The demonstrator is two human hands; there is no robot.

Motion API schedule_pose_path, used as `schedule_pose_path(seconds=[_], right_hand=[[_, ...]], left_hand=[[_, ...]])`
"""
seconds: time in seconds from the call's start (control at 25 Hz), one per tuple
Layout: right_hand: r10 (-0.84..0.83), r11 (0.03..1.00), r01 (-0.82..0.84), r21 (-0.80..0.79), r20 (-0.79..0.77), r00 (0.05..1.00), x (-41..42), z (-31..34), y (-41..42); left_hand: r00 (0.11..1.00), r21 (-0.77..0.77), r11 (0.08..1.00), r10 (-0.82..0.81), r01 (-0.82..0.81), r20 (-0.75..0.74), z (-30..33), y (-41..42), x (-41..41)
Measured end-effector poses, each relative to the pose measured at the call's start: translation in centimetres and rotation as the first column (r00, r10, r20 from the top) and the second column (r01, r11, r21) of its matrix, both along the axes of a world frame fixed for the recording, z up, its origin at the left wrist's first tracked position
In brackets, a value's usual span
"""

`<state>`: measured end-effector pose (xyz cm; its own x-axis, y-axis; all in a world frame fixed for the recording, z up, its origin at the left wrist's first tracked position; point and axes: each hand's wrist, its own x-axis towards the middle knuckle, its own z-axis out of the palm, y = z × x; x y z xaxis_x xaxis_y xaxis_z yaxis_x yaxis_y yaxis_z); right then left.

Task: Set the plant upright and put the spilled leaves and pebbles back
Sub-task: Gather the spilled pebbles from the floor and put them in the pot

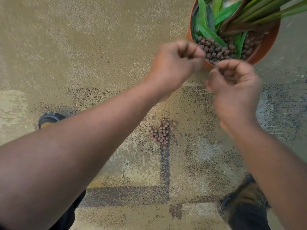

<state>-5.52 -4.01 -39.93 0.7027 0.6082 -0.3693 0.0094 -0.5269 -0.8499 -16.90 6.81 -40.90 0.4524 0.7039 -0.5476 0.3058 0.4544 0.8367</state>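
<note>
An orange pot [264, 47] stands upright on the carpet at the top right. It holds a plant with long green stems [259, 12], loose green leaves [209, 30] and brown pebbles [217, 50]. My left hand [176, 63] hovers at the pot's near rim with its fingers curled, and small dark bits show between them. My right hand [232, 85] is just below the rim, blurred, curled around something small in the palm. A pile of spilled pebbles [160, 134] lies on the carpet below both hands.
The floor is a tan carpet with dark speckled lines [164, 171]. My left shoe [49, 119] is at the left and my right shoe [244, 201] at the lower right. A few stray pebbles [174, 123] lie beside the pile.
</note>
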Motion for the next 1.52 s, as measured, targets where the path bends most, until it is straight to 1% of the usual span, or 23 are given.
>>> schedule_pose_path(seconds=[0.04, 0.12, 0.2, 0.32, 0.4, 0.48, 0.56, 0.6, 0.64, 0.68, 0.72, 0.76, 0.8, 0.84, 0.92, 0.96, 1.04, 1.12, 1.24, 1.32, 1.44, 1.48, 1.52], right_hand=[[-0.038, 0.998, 0.038, 0.041, -0.013, 0.999, 0.8, 0.1, 0.9], [-0.093, 0.993, 0.099, 0.069, -0.078, 0.993, 1.8, -0.1, 2.2], [-0.122, 0.991, 0.130, 0.043, -0.147, 0.982, 2.5, -0.3, 3.0], [-0.109, 0.994, 0.111, 0.001, -0.190, 0.976, 3.2, -0.4, 3.2], [-0.122, 0.992, 0.124, -0.002, -0.183, 0.975, 3.4, -0.5, 3.0], [-0.111, 0.994, 0.112, 0.016, -0.061, 0.992, 2.8, -0.6, 2.4], [0.009, 1.000, -0.010, 0.010, 0.098, 0.995, 1.7, -1.3, 1.1], [0.113, 0.993, -0.110, -0.032, 0.122, 0.986, 1.1, -1.9, 0.2], [0.245, 0.964, -0.233, -0.127, 0.087, 0.966, 0.4, -2.7, -1.0], [0.381, 0.893, -0.367, -0.262, 0.004, 0.925, -0.2, -3.7, -2.4], [0.486, 0.781, -0.488, -0.390, -0.110, 0.867, -0.9, -4.8, -3.8], [0.545, 0.653, -0.578, -0.490, -0.227, 0.807, -1.9, -5.9, -5.1], [0.570, 0.548, -0.637, -0.543, -0.315, 0.759, -3.0, -6.8, -6.4], [0.587, 0.484, -0.673, -0.559, -0.362, 0.724, -4.2, -7.6, -7.5], [0.644, 0.436, -0.699, -0.567, -0.347, 0.682, -6.2, -9.0, -8.9], [0.671, 0.436, -0.689, -0.579, -0.301, 0.678, -6.9, -9.7, -9.4], [0.690, 0.469, -0.649, -0.599, -0.210, 0.693, -8.0, -10.7, -9.6], [0.715, 0.474, -0.644, -0.600, -0.165, 0.679, -8.7, -11.3, -9.2], [0.737, 0.443, -0.668, -0.598, -0.182, 0.652, -9.5, -11.6, -8.8], [0.683, 0.470, -0.654, -0.592, -0.225, 0.695, -9.7, -11.6, -8.7], [0.446, 0.623, -0.524, -0.581, -0.286, 0.848, -9.6, -11.7, -8.5], [0.396, 0.654, -0.488, -0.578, -0.287, 0.872, -9.6, -11.7, -8.4], [0.400, 0.662, -0.480, -0.576, -0.270, 0.876, -9.7, -11.6, -8.3]], left_hand=[[1.000, 0.045, 0.999, 0.011, -0.012, 0.015, 0.6, 0.8, 1.5], [0.999, 0.145, 0.989, -0.016, 0.023, -0.050, 1.1, 2.3, 3.6], [0.979, 0.234, 0.961, -0.106, 0.145, -0.172, 0.9, 3.2, 4.7], [0.933, 0.313, 0.895, -0.233, 0.317, -0.276, 0.6, 3.7, 5.0], [0.909, 0.349, 0.855, -0.282, 0.384, -0.308, 0.6, 3.7, 5.0], [0.938, 0.434, 0.838, -0.237, 0.330, -0.254, 0.7, 3.2, 4.5], [0.990, 0.590, 0.798, -0.050, 0.120, -0.134, 0.0, 2.3, 3.3], [0.994, 0.630, 0.776, 0.035, 0.037, -0.102, -0.9, 1.6, 2.4], [0.990, 0.620, 0.784, 0.069, 0.022, -0.123, -2.0, 0.6, 1.3], [0.978, 0.552, 0.829, 0.030, 0.091, -0.207, -3.2, -0.6, 0.0], [0.938, 0.430, 0.871, -0.089, 0.237, -0.335, -4.4, -1.9, -1.5], [0.850, 0.265, 0.867, -0.277, 0.422, -0.448, -5.8, -3.4, -3.2], [0.731, 0.115, 0.800, -0.466, 0.588, -0.498, -7.2, -5.0, -5.0], [0.608, 0.022, 0.701, -0.602, 0.713, -0.517, -8.2, -6.6, -6.6], [0.409, -0.041, 0.527, -0.704, 0.849, -0.580, -9.5, -9.0, -9.0], [0.351, -0.053, 0.486, -0.698, 0.873, -0.624, -9.9, -9.9, -9.8], [0.310, -0.060, 0.471, -0.666, 0.880, -0.679, -10.5, -11.0, -10.6], [0.342, -0.032, 0.491, -0.651, 0.870, -0.678, -10.7, -11.6, -10.6], [0.453, 0.028, 0.564, -0.630, 0.825, -0.631, -10.6, -11.8, -10.0], [0.512, 0.050, 0.609, -0.616, 0.791, -0.599, -10.3, -11.9, -9.8], [0.588, 0.069, 0.669, -0.594, 0.740, -0.550, -10.1, -11.9, -10.0], [0.611, 0.065, 0.697, -0.574, 0.714, -0.545, -10.1, -11.8, -10.0], [0.626, 0.059, 0.719, -0.558, 0.692, -0.545, -10.2, -11.8, -10.1]])
